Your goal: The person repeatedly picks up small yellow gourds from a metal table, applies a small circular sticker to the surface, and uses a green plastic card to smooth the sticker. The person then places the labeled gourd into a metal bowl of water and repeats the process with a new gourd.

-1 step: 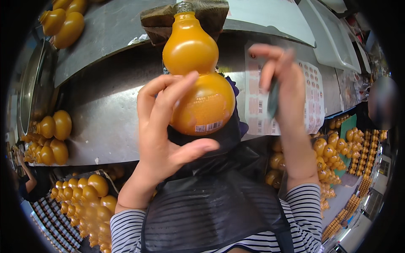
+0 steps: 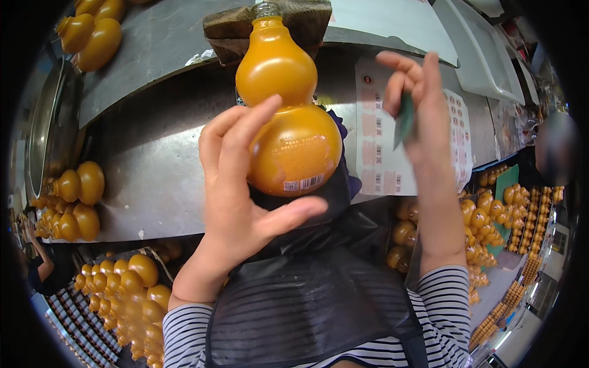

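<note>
Head view: orange gourd-shaped bottle (image 2: 300, 116) lies between wooden block (image 2: 227, 29) and black apron (image 2: 294, 306), neck pointing away from the person, long axis running nearly straight outward. Block presumably checks rolling. Left hand (image 2: 232, 178), spread wide, lies along its left flank, likely steadying; raised right hand (image 2: 420, 101) holds blurred green tool (image 2: 403, 122).

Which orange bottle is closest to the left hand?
The middle bottle, its neck at the wooden block; the left hand is at its side, the others farther away.
</note>
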The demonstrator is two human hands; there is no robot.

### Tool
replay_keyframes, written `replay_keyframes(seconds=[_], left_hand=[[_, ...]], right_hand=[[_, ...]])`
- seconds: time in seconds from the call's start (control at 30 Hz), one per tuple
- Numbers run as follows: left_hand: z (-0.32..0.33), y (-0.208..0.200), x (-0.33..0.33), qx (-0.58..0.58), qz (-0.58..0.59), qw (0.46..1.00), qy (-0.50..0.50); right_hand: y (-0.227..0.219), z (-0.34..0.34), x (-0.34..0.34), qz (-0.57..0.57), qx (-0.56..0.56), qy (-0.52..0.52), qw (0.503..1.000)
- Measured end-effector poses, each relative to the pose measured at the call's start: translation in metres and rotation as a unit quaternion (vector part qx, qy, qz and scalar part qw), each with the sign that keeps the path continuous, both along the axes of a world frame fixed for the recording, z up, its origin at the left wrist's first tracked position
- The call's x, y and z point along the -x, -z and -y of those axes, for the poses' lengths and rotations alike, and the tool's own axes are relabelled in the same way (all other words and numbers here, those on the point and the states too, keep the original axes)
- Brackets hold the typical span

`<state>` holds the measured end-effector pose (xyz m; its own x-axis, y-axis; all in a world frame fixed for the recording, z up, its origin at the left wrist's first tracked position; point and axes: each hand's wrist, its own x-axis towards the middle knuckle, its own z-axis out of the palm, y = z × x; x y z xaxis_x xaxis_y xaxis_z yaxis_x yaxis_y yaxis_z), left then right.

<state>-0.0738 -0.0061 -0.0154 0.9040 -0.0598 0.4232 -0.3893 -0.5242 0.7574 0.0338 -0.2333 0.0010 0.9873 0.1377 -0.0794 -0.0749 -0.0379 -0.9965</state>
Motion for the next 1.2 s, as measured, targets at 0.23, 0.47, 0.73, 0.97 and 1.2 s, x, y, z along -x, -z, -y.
replay_keyframes(seconds=[0.23,0.47,0.73,0.97,1.2], left_hand=[[0.009,0.010,-0.006,-0.012,0.008,0.998,-0.065],[0.008,0.007,-0.006,-0.048,0.006,0.997,-0.064],[0.008,0.010,-0.005,-0.026,-0.001,0.998,-0.059],[-0.005,0.029,-0.015,0.179,0.036,0.981,0.072],[-0.005,0.014,-0.008,0.193,-0.048,0.979,0.050]], right_hand=[[-0.052,-0.014,0.034,0.130,0.080,-0.151,0.977],[-0.039,-0.046,0.014,0.263,0.130,-0.185,0.938],[-0.032,-0.058,0.015,0.353,0.184,-0.135,0.907],[-0.005,-0.023,0.080,0.567,0.247,-0.194,0.761],[-0.002,-0.032,0.094,0.595,0.277,-0.158,0.738]])
